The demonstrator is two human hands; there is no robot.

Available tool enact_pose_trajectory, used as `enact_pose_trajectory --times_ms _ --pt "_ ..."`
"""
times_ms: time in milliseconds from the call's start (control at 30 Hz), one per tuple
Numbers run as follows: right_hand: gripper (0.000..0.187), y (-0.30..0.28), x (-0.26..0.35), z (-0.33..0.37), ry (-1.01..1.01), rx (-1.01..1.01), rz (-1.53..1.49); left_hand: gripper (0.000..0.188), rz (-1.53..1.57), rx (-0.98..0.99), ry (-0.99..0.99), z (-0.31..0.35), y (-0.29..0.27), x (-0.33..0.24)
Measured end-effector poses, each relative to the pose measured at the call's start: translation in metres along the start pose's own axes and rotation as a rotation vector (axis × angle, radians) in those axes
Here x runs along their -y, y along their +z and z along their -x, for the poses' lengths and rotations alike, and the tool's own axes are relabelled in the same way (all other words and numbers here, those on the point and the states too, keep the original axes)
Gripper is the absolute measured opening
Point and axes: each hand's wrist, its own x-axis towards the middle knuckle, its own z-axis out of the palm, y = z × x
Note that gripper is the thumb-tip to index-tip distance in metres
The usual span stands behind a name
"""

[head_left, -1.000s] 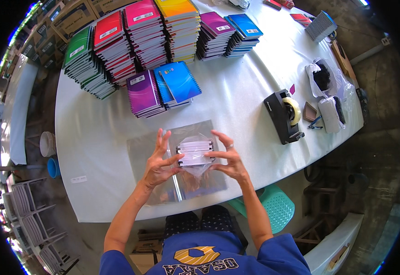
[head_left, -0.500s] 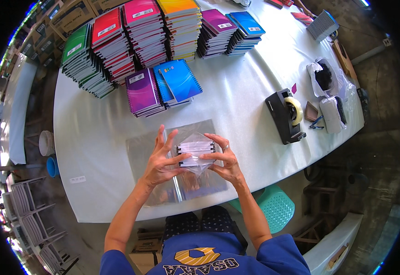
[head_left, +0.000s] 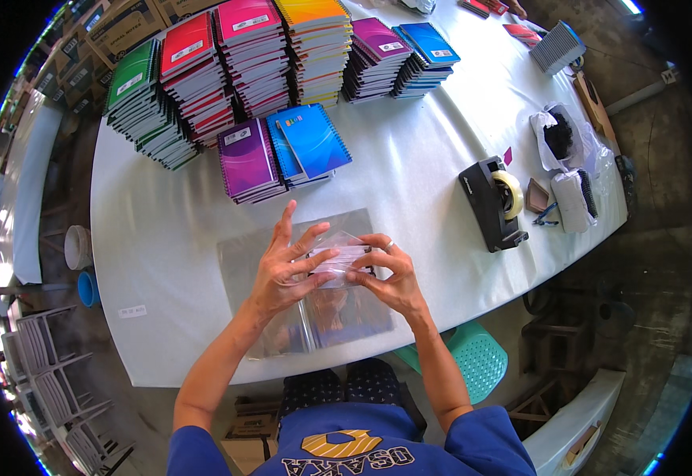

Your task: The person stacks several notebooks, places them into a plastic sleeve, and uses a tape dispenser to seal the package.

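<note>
Clear plastic sleeve (head_left: 338, 255) is pinched by left hand (head_left: 282, 274) and right hand (head_left: 389, 279), fingers closed on it | risk: thin film may slip or crease above tabletop (head_left: 409, 159).

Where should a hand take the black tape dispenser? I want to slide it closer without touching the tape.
Probably the tape dispenser is best gripped across its long black body, behind the roll, coming from above. It lies lengthwise on the white table with open space on its left side; small bags crowd its right.
</note>
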Motion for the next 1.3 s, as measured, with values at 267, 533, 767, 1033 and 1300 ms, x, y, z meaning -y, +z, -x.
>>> enact_pose_trajectory --times_ms 267,533,767,1033,1300 --pt "0.022 -0.007 0.005 -0.014 -0.03 0.024 0.009 0.091 0.539 0.03 -0.43 -0.023 -0.004 -0.005" --pt "0.026 -0.015 0.003 -0.027 0.441 0.131 -0.29 0.051 0.879 0.572 -0.718 -0.045 -0.014 0.012" --pt "0.022 -0.009 0.008 -0.025 0.247 0.162 -0.263 0.044 0.84 0.672 -0.611 -0.041 -0.017 0.022" --pt "0.032 -0.023 0.04 -0.015 0.085 0.242 0.231 0.084 -0.449 0.649 0.083 -0.026 -0.034 -0.035" --pt "0.055 -0.028 0.022 0.03 -0.451 0.299 1.071 0.073 -0.621 0.52 0.138 -0.008 -0.02 -0.044"
